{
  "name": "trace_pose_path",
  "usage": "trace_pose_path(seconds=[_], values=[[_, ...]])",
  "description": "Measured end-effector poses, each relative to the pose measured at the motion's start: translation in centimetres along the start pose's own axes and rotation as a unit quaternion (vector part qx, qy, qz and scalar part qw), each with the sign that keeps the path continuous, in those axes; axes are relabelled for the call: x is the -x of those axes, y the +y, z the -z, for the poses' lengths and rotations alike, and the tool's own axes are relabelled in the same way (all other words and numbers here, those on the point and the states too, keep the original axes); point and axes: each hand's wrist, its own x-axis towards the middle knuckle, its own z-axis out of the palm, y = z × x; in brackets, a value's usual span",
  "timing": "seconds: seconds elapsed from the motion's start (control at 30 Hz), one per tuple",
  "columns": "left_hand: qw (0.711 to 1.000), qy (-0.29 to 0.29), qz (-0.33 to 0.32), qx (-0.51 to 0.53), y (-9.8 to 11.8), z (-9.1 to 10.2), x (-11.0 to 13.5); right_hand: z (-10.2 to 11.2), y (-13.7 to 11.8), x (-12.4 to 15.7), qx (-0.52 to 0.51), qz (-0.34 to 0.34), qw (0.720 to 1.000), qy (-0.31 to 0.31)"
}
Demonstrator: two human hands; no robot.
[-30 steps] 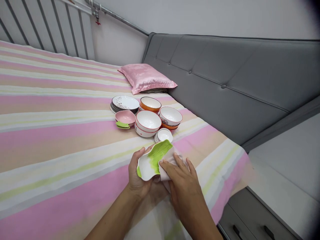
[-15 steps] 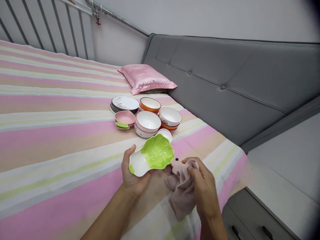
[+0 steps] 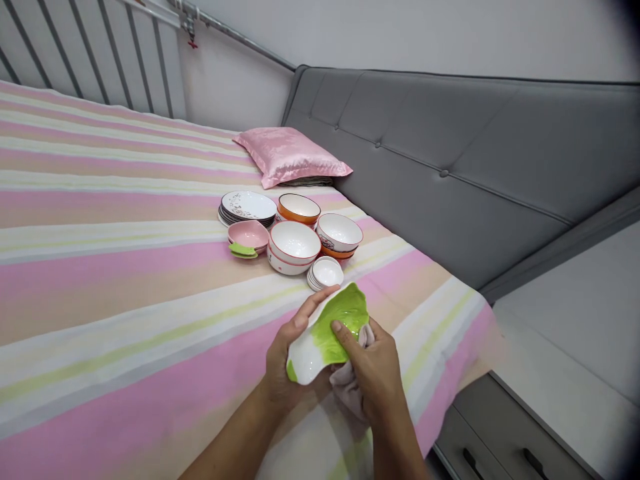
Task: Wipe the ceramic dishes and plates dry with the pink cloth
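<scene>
A green and white cabbage-shaped dish is held tilted above the bed. My left hand is closed around its white end and far side. On the opposite edge, my right hand presses its thumb on the green inside, with a pale pink cloth bunched under the dish in its fingers. Part of the cloth is hidden by the dish and the hand. Just beyond the dish stands a stack of small white bowls.
White red-rimmed bowls, orange bowls, a patterned bowl, a plate stack and pink dishes sit on the striped bedspread. Behind are a pink pillow and grey headboard; a cabinet stands right.
My right hand has moved left with the cloth and now grips the green edge of the dish. The dish has shifted right and slightly down, turning more on its side.
</scene>
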Motion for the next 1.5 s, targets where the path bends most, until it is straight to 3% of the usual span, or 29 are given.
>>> trace_pose_path(seconds=[0.1,0.23,0.37,0.57,0.67,0.83,1.07,1.23,1.37,1.5], values=[[1.0,0.01,0.004,-0.019,0.3,0.0,-0.1,0.3,0.0,0.0,-0.013,-0.017,1.0,0.007],[0.992,0.024,-0.002,-0.128,0.7,0.3,-0.6,1.3,0.3,-0.4,0.037,0.035,0.998,0.045],[0.962,0.074,0.029,-0.259,0.8,0.8,-1.0,2.5,0.9,-1.1,0.123,0.083,0.985,0.086],[0.907,0.028,0.033,-0.418,0.6,2.0,-1.4,3.3,0.3,-1.0,0.263,0.105,0.953,0.111],[0.878,0.038,0.037,-0.475,0.5,2.8,-1.4,3.2,0.0,-0.8,0.295,0.12,0.941,0.111],[0.776,0.122,0.005,-0.619,0.6,3.4,-1.4,2.3,0.1,-0.3,0.331,0.146,0.928,0.09],[0.684,0.194,0.0,-0.703,1.3,2.7,-1.4,1.0,0.0,0.8,0.355,0.173,0.918,0.042],[0.671,0.212,0.027,-0.71,1.4,2.3,-1.5,1.0,-0.1,0.6,0.336,0.168,0.927,0.015],[0.655,0.19,0.015,-0.731,1.2,1.8,-1.4,1.3,-0.1,0.3,0.327,0.157,0.932,0.009],[0.635,0.213,-0.001,-0.742,1.0,1.5,-1.4,1.4,-0.2,0.3,0.328,0.156,0.932,0.005]])
